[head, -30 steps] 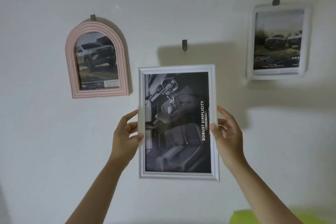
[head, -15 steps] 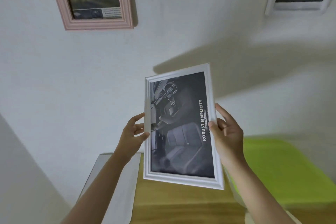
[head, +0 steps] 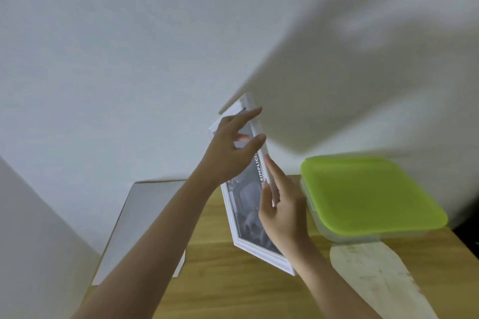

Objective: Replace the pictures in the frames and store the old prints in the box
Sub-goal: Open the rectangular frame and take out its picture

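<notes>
White frame [head: 237, 237] tilted; dark print [head: 246, 197] inside.

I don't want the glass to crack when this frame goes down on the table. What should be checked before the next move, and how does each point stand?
1. Hold on the white frame: cannot tell. The right hand grips its right edge; the left hand has straight fingers across the front.
2. Landing spot: ok. Bare wooden table lies below the frame.
3. Clearance from the green-lidded box: ok, it sits to the right, apart.
4. Clearance from the grey sheet: ok, it lies to the left.
5. Back clips reachable: cannot tell, the back faces away.
6. Box open for the old print: not ok, lid on.
</notes>
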The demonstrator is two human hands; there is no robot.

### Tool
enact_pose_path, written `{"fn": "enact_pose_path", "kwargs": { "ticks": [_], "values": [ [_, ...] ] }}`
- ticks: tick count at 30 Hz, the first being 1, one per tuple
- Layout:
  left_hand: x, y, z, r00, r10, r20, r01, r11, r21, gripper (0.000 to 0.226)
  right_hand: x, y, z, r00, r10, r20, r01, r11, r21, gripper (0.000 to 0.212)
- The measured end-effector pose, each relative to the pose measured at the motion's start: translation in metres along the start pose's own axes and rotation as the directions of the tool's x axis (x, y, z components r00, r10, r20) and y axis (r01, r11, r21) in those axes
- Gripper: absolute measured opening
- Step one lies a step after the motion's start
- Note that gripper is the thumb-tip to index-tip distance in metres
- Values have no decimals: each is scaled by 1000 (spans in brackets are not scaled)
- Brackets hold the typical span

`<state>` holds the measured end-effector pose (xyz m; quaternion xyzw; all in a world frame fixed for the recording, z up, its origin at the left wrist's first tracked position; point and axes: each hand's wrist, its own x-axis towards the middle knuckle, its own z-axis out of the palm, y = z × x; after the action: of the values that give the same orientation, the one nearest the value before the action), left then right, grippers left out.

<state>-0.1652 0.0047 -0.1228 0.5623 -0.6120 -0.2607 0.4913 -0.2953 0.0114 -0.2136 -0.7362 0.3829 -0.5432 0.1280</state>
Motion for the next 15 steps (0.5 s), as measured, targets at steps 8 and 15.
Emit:
{"fn": "enact_pose_path", "kwargs": {
  "ticks": [8, 15],
  "values": [
    [5, -1, -3, 971, 9, -239, 42, 977, 209, 45, -13, -18, 8, 994, -71, 81, 80, 991, -109, 54],
    [2, 2, -11, 931, -38, -363, 143, 953, 267, 51, -21, -25, 18, 991, -87, 106, 100, 987, -123, 52]
  ]
}}
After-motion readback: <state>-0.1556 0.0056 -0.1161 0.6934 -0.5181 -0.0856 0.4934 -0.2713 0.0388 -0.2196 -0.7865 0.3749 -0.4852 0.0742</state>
